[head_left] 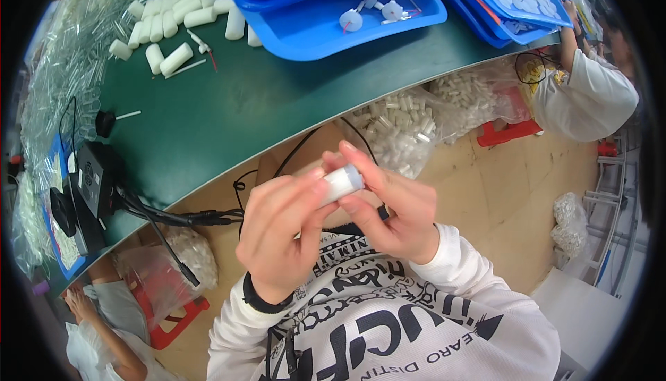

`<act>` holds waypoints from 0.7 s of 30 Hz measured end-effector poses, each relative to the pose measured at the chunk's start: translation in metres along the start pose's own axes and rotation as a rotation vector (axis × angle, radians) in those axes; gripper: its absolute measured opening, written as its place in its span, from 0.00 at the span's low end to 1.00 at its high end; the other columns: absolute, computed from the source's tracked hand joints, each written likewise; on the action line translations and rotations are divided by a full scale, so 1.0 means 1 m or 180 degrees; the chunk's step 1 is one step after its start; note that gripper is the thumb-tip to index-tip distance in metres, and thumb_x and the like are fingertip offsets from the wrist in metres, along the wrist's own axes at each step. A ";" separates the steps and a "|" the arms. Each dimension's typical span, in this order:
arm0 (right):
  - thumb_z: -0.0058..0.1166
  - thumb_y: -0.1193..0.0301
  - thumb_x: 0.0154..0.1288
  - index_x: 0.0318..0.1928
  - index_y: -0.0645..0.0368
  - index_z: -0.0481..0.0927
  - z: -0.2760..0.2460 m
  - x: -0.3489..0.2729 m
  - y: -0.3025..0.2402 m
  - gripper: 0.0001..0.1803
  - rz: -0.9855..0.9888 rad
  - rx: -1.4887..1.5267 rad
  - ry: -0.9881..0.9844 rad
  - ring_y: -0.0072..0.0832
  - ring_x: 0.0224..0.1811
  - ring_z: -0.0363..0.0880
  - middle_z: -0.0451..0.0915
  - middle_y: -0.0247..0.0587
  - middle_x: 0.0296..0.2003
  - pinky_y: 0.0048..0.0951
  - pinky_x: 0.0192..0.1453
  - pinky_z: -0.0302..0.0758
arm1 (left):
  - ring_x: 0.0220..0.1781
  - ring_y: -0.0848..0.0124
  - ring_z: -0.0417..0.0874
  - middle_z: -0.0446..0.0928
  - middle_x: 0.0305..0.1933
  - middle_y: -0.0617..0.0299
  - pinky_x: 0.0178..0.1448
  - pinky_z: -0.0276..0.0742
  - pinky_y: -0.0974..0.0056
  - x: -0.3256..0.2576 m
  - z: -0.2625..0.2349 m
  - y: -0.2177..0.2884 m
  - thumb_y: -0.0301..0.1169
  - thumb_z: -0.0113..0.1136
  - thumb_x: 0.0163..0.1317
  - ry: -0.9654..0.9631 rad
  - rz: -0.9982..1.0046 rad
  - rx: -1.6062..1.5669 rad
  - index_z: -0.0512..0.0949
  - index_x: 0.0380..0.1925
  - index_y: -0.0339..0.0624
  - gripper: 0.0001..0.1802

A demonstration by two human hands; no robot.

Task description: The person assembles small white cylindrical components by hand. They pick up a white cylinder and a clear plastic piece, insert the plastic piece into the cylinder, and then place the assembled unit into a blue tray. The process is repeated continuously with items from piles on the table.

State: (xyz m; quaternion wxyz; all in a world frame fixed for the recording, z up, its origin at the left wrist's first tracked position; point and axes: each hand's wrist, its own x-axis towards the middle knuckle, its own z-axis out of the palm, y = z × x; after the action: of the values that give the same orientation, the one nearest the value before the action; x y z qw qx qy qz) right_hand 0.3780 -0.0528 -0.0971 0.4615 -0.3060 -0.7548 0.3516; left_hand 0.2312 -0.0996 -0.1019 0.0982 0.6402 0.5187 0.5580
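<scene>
Left hand [281,232] and right hand [392,207] both pinch a small white plastic cylinder [341,183], raised centrally for inspection; green surface [229,114] at eleven o'clock.

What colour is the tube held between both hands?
White, seen in the head view: the tube.

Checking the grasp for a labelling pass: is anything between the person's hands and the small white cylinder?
Nothing visible. The left hand and the right hand both hold the white cylinder directly with bare fingertips, above the lap, off the edge of the green table.
</scene>
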 end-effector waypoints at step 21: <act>0.56 0.77 0.56 0.54 0.73 0.69 -0.014 0.000 -0.024 0.25 -0.0237 0.0639 0.0557 0.39 0.40 0.81 0.78 0.55 0.43 0.30 0.43 0.78 | 0.34 0.62 0.77 0.77 0.40 0.49 0.34 0.76 0.66 0.001 0.016 0.021 0.23 0.70 0.45 0.0566 0.0132 -0.0971 0.67 0.37 0.37 0.23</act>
State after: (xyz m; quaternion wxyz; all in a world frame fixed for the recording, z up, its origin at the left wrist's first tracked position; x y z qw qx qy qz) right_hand 0.3880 -0.0631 -0.0728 0.5667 -0.2595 -0.6835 0.3800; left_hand 0.2558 -0.1013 -0.0922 0.1364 0.5765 0.4215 0.6866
